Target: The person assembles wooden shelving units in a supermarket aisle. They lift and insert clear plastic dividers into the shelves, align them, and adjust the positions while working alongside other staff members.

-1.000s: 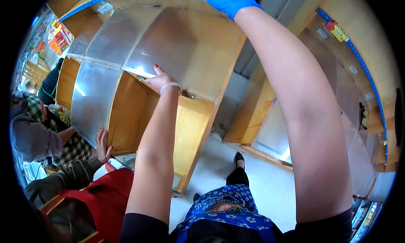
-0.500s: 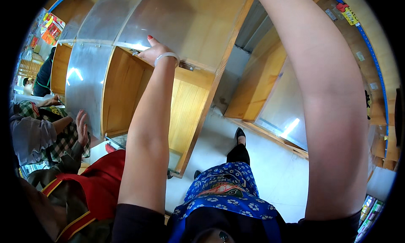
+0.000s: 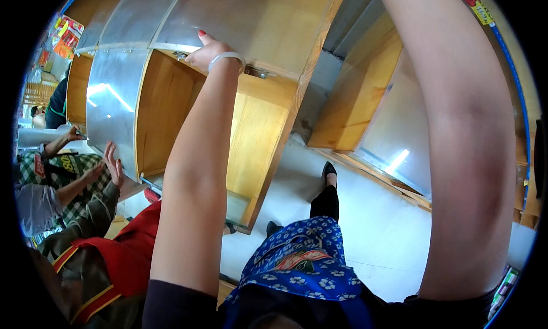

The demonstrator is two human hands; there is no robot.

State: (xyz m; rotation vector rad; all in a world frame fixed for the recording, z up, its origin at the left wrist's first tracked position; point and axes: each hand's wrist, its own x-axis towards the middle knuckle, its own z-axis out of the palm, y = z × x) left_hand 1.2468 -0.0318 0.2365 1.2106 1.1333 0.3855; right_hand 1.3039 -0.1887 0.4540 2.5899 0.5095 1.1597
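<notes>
My left hand [image 3: 211, 53], a pale bangle on its wrist, rests at the inner edge of a wooden cabinet [image 3: 274, 89] with glossy, see-through panels. Its thumb, with a red nail, lies along the panel face, and the other fingers are curled round the edge, mostly hidden behind it. Beside that hand a small metal hinge [image 3: 256, 72] is fixed to the wood. Below it, a compartment of the cabinet stands uncovered, showing bare pale boards. My right arm [image 3: 465, 117] reaches up past the upper rim of the picture, so its hand is out of sight.
Close on my left is a person in a red vest [image 3: 134, 232], a hand raised by the panels. Another person in a checked apron [image 3: 85, 186] stands beyond. To the right is a second wooden cabinet [image 3: 354, 106] on the pale floor [image 3: 377, 232]. Blue-edged shelving [image 3: 514, 83] curves along the far right.
My view has shifted slightly, and the right arm appears further right. The left hand keeps its place on the cabinet edge. At left, the co-workers' hands have moved.
</notes>
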